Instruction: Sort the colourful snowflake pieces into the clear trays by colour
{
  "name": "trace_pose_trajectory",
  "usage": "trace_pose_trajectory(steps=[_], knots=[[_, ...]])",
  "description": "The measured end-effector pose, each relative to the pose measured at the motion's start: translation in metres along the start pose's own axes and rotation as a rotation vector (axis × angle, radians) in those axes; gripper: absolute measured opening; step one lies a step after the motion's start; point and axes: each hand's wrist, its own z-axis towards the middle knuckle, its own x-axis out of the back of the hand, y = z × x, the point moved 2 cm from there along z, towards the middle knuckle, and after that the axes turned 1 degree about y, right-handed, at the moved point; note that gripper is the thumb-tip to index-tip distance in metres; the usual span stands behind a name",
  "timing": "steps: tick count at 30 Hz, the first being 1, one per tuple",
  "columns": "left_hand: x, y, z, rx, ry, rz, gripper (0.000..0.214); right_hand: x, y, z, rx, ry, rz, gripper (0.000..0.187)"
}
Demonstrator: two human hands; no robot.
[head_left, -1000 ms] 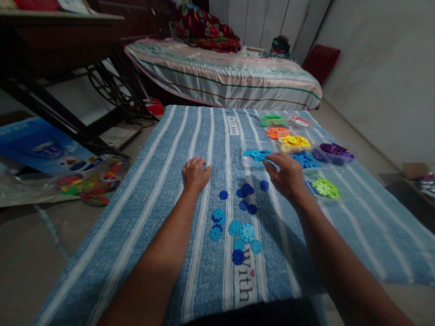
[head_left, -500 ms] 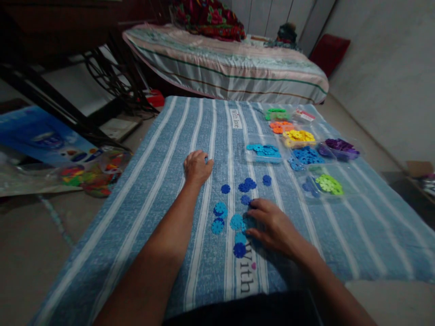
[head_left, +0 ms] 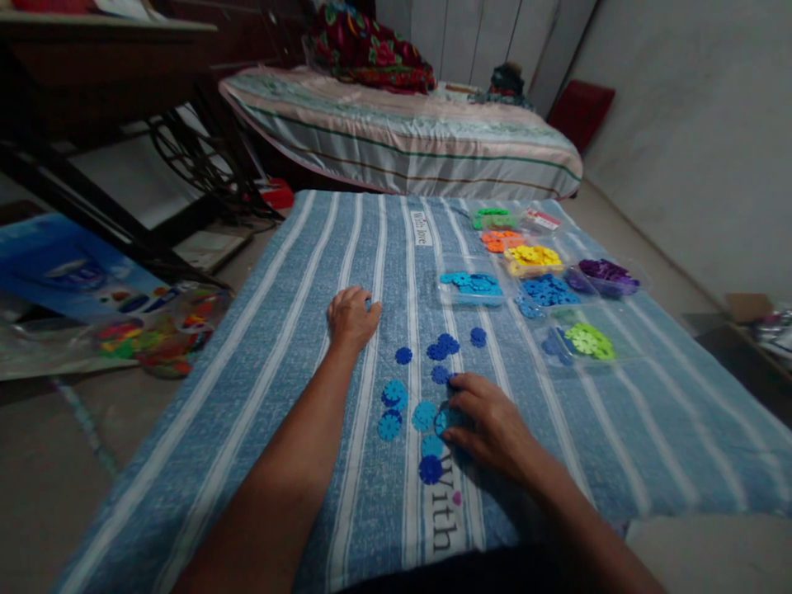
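Note:
My right hand [head_left: 492,417] is low over the cloth, its thumb and fingers curved around the edge of a light blue notched building disc [head_left: 441,422]; its fingers partly hide the disc. A dark blue disc [head_left: 440,374] lies by its index fingertip. My left hand [head_left: 354,318] rests farther forward on the cloth, fingers curled, with a small blue bit showing by the thumb that I cannot make out. Between the hands are scattered more discs: a light blue one [head_left: 424,416], an overlapping pair [head_left: 393,393], a dark blue one [head_left: 431,469] and a dark blue cluster [head_left: 443,346].
Clear plastic boxes hold discs sorted by colour: light blue [head_left: 471,284], blue [head_left: 548,290], purple [head_left: 605,276], yellow [head_left: 533,259], orange [head_left: 501,240], green [head_left: 493,219] and lime [head_left: 590,341]. A striped cloth [head_left: 297,272] covers the table. Bags of coloured pieces [head_left: 164,334] lie at left.
The light blue disc at my right hand has shifted slightly right, apart from the light blue one beside it. My left hand stays in place. The whole view has tilted a little.

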Motion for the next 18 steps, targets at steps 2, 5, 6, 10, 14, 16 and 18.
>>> trace_pose_trajectory(steps=[2, 5, 6, 10, 14, 16, 18], knots=[[0.001, 0.000, 0.000, 0.001, 0.008, -0.008, 0.023, 0.003, 0.002, 0.004, -0.004, -0.011, 0.023, 0.016], [0.001, 0.000, 0.000, 0.006, 0.010, -0.008, 0.023, 0.007, 0.006, 0.010, 0.005, -0.019, 0.070, 0.007], [0.001, 0.000, 0.000, 0.006, 0.006, -0.005, 0.024, 0.008, 0.008, 0.012, 0.008, -0.024, 0.085, 0.008], [0.001, 0.000, 0.000, -0.003, -0.004, 0.009, 0.027, 0.010, 0.013, 0.019, -0.015, -0.062, 0.129, 0.011], [-0.001, -0.002, 0.001, -0.010, 0.009, 0.011, 0.026, 0.020, 0.018, 0.033, -0.045, -0.024, 0.167, 0.008], [-0.003, -0.003, 0.001, -0.009, 0.023, 0.006, 0.025, 0.033, 0.024, 0.049, -0.027, 0.096, 0.168, 0.007], [-0.004, -0.003, 0.001, -0.006, 0.032, -0.002, 0.023, 0.051, 0.034, 0.071, -0.007, 0.309, 0.131, 0.009]])
